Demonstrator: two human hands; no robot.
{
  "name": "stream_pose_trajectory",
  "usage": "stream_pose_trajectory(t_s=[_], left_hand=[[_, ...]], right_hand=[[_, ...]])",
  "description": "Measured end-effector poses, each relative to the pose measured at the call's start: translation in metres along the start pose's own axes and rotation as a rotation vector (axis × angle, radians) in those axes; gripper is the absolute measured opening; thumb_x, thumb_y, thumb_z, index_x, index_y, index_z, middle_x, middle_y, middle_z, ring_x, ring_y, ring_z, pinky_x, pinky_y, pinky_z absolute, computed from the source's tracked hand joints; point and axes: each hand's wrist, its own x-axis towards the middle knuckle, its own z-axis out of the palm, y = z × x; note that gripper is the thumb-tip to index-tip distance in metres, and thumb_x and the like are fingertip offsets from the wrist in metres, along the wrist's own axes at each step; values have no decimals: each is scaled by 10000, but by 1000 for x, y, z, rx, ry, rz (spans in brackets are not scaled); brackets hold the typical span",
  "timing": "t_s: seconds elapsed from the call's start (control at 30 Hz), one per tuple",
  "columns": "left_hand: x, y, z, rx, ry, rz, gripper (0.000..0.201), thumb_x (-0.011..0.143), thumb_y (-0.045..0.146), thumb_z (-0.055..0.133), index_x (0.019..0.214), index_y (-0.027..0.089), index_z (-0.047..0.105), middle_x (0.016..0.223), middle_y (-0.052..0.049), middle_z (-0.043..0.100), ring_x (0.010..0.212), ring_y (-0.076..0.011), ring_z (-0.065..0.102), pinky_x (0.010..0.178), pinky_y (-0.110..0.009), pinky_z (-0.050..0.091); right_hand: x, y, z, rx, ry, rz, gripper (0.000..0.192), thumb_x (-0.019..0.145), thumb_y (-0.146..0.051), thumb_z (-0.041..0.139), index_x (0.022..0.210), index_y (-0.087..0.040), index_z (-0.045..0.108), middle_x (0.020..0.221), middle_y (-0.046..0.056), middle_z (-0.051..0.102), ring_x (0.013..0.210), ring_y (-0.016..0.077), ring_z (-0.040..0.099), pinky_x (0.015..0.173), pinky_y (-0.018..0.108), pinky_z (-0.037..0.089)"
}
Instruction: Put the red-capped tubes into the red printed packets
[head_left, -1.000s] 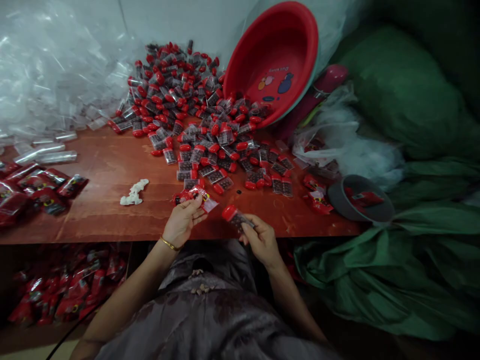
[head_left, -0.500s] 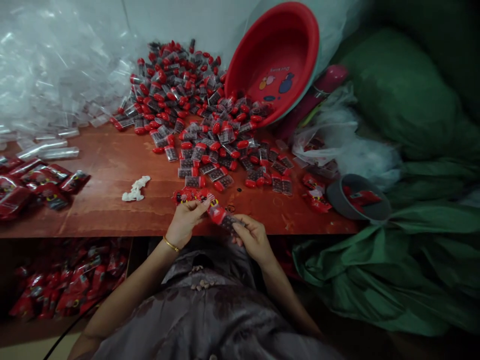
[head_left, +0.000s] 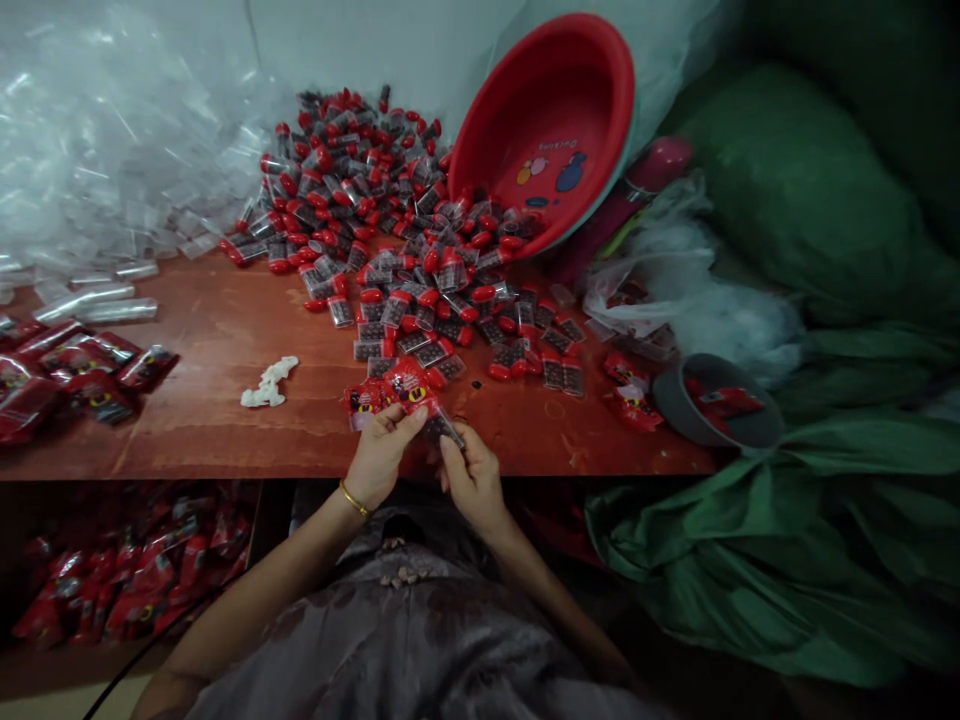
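Observation:
My left hand (head_left: pixel 381 455), wearing a gold bangle, is closed with thumb and fingers pinching a red printed wrapper (head_left: pixel 407 383) at the table's front edge. A small clear bottle (head_left: pixel 448 428) with dark contents slants down out of the wrapper. My right hand (head_left: pixel 474 478) is closed on the bottle's lower end; its cap end is hidden. Beside the left hand, more red printed wrappers (head_left: pixel 362 402) lie flat. Just beyond both hands spreads a large heap of red-capped bottles (head_left: pixel 352 190) with dark contents.
A red basin (head_left: pixel 547 110) leans at the back, with a grey bowl (head_left: pixel 679 405) at right. White scraps (head_left: pixel 270 382) and filled red packets (head_left: pixel 90 370) lie left, below clear plastic sleeves (head_left: pixel 112 130). More packets (head_left: pixel 150 560) fill a box below. Green sacks (head_left: pixel 750 560) crowd the right.
My right hand has moved left and in toward my left hand, bringing the bottle. The wrapper now stands higher above the left fingers, and less of the bottle shows.

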Motion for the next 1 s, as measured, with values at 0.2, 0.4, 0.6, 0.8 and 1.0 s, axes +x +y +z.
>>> stream_pose_trajectory(t_s=[0.2, 0.4, 0.6, 0.8, 1.0], left_hand=[[3, -3, -2, 74, -102, -53, 320, 574, 398, 803, 734, 144, 692, 567, 8, 621, 410, -59, 465, 384, -183, 355], [2, 11, -1, 100, -109, -3, 289, 614, 398, 778, 698, 138, 684, 601, -3, 630, 448, -57, 473, 434, -189, 394], [4, -3, 1, 106, -40, 17, 327, 600, 427, 781, 665, 134, 650, 578, 27, 597, 450, -43, 466, 447, -175, 382], [1, -5, 2, 77, -50, 103, 355, 624, 469, 756, 656, 142, 623, 572, 32, 559, 511, -58, 484, 498, -180, 397], [9, 4, -1, 190, -39, 110, 415, 656, 532, 700, 613, 137, 578, 492, 53, 461, 440, -54, 390, 441, -195, 320]], right_hand=[[3, -2, 8, 218, -60, 121, 282, 879, -478, 460, 868, -207, 534, 549, -64, 520, 350, 55, 392, 397, 196, 398], [6, -4, 13, 388, -58, 150, 311, 826, -512, 529, 814, -202, 520, 640, -40, 609, 329, 33, 390, 395, 195, 420], [12, -10, 9, 263, 22, 112, 304, 838, -484, 509, 779, -187, 533, 548, -57, 558, 322, 40, 403, 357, 175, 356], [17, -11, 11, 201, 33, 39, 282, 844, -467, 505, 793, -191, 533, 497, -67, 520, 341, 59, 433, 349, 173, 333], [12, -5, 15, 200, 55, 47, 288, 851, -470, 498, 809, -187, 538, 484, -73, 507, 331, 58, 430, 350, 172, 332]])
